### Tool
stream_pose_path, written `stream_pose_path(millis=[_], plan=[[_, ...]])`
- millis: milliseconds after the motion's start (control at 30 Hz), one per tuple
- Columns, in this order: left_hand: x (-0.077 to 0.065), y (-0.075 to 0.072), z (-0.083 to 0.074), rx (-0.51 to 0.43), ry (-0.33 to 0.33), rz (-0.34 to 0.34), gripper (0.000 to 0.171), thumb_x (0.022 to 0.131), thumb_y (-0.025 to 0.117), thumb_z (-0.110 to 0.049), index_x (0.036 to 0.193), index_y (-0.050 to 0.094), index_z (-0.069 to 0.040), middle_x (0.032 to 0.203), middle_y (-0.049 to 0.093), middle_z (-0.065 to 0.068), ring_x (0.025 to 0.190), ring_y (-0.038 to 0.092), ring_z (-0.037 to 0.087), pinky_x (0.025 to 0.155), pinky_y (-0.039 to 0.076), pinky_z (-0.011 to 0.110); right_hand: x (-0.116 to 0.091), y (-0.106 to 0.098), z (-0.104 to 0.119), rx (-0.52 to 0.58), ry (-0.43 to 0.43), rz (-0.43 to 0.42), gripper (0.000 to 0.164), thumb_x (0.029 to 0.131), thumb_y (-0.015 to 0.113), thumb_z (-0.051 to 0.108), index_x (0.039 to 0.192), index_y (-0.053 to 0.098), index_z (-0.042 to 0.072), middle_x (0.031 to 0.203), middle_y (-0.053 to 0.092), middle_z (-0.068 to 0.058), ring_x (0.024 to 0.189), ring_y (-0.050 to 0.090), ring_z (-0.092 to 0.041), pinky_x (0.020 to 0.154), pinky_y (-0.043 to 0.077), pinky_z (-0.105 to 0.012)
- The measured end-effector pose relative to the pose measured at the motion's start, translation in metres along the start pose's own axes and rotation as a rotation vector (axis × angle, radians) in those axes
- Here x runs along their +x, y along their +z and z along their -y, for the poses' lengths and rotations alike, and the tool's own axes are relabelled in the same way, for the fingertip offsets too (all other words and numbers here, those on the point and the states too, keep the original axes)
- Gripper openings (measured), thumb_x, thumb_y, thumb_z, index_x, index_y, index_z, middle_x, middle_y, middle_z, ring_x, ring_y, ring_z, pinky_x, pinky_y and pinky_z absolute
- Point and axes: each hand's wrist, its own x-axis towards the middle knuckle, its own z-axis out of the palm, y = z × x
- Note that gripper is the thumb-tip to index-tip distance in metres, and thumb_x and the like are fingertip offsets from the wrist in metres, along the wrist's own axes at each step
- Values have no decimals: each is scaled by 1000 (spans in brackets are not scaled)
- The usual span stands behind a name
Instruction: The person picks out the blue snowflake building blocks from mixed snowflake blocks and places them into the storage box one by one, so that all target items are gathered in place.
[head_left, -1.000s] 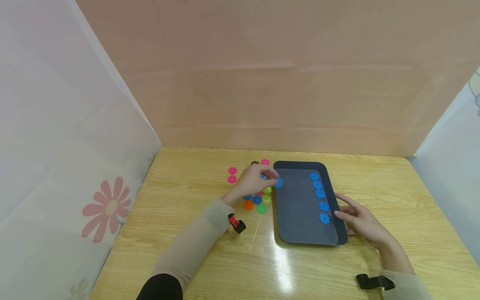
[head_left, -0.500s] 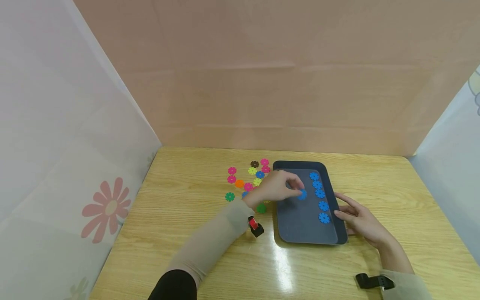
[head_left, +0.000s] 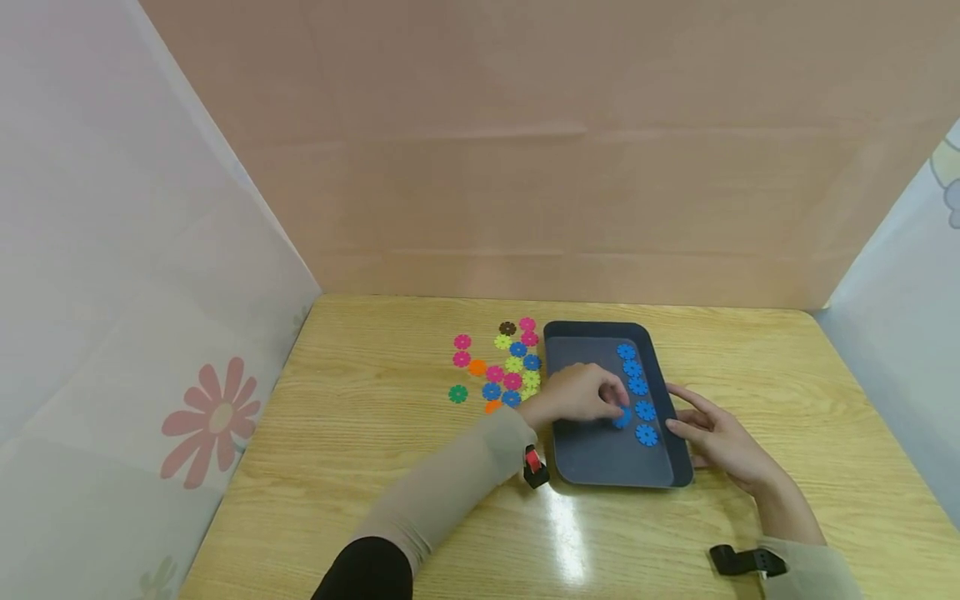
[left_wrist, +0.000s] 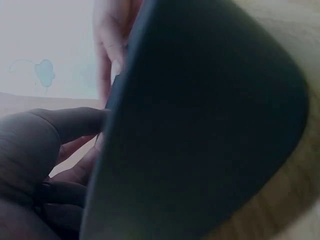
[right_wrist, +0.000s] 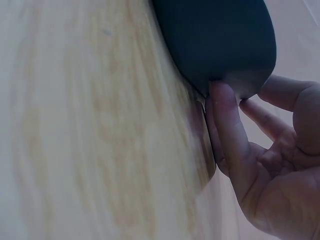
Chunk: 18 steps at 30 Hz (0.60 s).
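My left hand (head_left: 581, 393) is over the dark grey tray (head_left: 592, 475), pinching a blue notched plastic disc (head_left: 622, 419) between thumb and fingertips, low over the tray floor. Several like blue discs (head_left: 637, 386) lie in a column along the tray's right side, just right of the held one. My right hand (head_left: 720, 437) grips the tray's right edge, thumb at the rim and fingers along the outside. In the right wrist view, fingers (right_wrist: 227, 125) touch the tray's outer wall (right_wrist: 220, 45). The held disc is hidden behind the tray wall (left_wrist: 200, 120) in the left wrist view.
Left of the tray, loose notched discs lie on the wooden table (head_left: 360, 400): pink (head_left: 462, 342), orange (head_left: 477, 367), green (head_left: 458, 393), brown (head_left: 507, 328), yellow and blue. A tan backdrop (head_left: 480, 208) stands behind, with pale side walls (head_left: 112, 250).
My left hand has carried the blue disc from the tray's left rim rightward and toward me, to beside the column of discs. My right hand has stayed at the tray's edge.
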Motion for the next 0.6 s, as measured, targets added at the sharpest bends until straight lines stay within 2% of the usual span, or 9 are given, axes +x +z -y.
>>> stream_pose_path(millis=[367,600], plan=[[1,16,-1,70,-63,15,10,92,82,-32,101,78,-29,77,62,-23,72,57,-5,67,44,19,1,-1,-2,10,-12,17,69,109,56,19,166,18,10,135,50,-37,100,72,-34,72,61,-53],[-1,14,-3,104,-45,-10,16,91,82,-35,106,78,-30,89,64,-24,81,56,-7,73,43,17,1,0,-2,4,-7,10,69,109,57,19,166,18,10,135,50,-37,101,72,-32,73,61,-52]])
